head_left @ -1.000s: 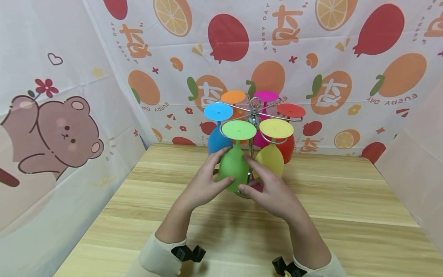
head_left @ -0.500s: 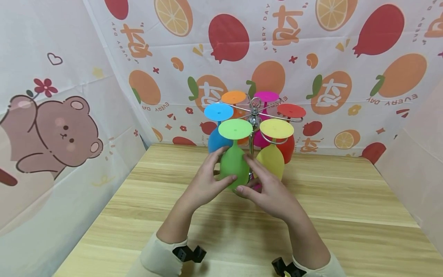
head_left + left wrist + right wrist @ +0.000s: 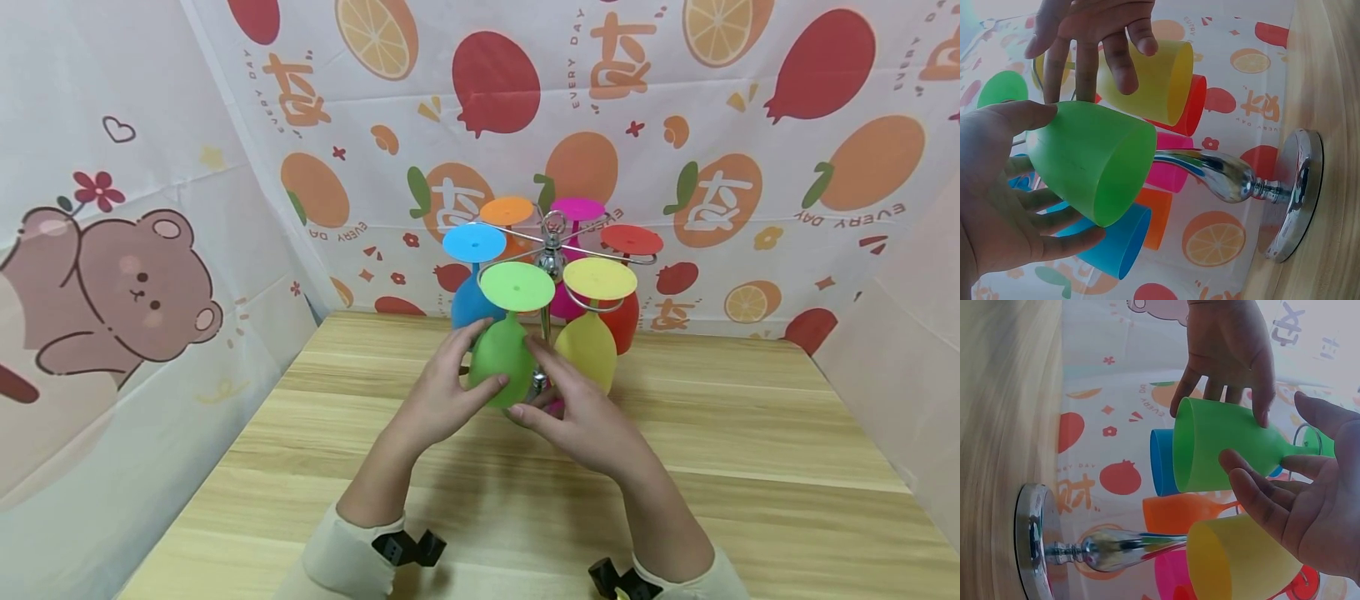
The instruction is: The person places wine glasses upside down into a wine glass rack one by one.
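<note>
A green plastic goblet (image 3: 501, 358) hangs upside down at the front of a chrome rack (image 3: 551, 263), its foot by a wire loop. My left hand (image 3: 435, 396) holds the bowl from the left, thumb across its front and fingers round the far side. In the left wrist view, the green goblet (image 3: 1091, 156) is tilted with its mouth toward the table. My right hand (image 3: 588, 417) is at the bowl's right side, its fingertips (image 3: 1235, 464) touching the green wall and the thumb standing apart.
A yellow goblet (image 3: 587, 350) hangs just behind my right hand, with a blue goblet (image 3: 472, 302) behind the left. Red (image 3: 632, 240), orange (image 3: 507, 210) and magenta (image 3: 577, 208) goblets hang further back. The rack's round base (image 3: 1297, 197) stands on the wooden table (image 3: 675, 517). Printed cloth rises behind.
The green goblet's foot shifted left, then came back right over the wire loop. Its bowl has swung slightly left between my hands, which have barely moved.
</note>
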Motion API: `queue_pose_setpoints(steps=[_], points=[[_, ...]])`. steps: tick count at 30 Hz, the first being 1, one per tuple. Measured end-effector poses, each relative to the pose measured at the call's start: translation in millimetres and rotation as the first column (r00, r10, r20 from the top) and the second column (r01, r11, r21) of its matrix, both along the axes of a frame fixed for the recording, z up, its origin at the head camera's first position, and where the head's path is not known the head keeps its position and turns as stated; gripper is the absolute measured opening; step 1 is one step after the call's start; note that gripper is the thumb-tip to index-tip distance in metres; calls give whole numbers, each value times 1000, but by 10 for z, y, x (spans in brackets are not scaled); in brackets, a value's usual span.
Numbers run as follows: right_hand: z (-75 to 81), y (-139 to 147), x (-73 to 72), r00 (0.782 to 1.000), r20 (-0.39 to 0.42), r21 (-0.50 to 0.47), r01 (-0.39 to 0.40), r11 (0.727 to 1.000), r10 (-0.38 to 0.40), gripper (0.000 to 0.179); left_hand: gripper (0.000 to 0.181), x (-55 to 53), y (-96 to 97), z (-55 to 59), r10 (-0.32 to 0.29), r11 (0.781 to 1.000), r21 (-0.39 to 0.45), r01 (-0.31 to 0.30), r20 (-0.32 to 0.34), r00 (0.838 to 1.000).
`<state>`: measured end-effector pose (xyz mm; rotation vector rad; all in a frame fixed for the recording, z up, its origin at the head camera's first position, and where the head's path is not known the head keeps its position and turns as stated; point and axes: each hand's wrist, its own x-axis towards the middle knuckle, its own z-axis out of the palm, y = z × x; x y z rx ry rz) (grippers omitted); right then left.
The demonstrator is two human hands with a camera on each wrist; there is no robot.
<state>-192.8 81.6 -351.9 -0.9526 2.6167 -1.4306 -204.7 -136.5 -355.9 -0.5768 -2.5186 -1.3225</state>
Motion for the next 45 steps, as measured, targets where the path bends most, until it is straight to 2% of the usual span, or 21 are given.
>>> queue_pose_setpoints(steps=[20,45], points=[[39,30,-8,1000,9,-50,18,999,-18,82,76,-9,54,-41,-11,1000,-15,11,-1,1000],[11,27,5,999,-4,3,32,999,-32,81,73,2,24,-25,4,1000,-30,-5,-23,1000]])
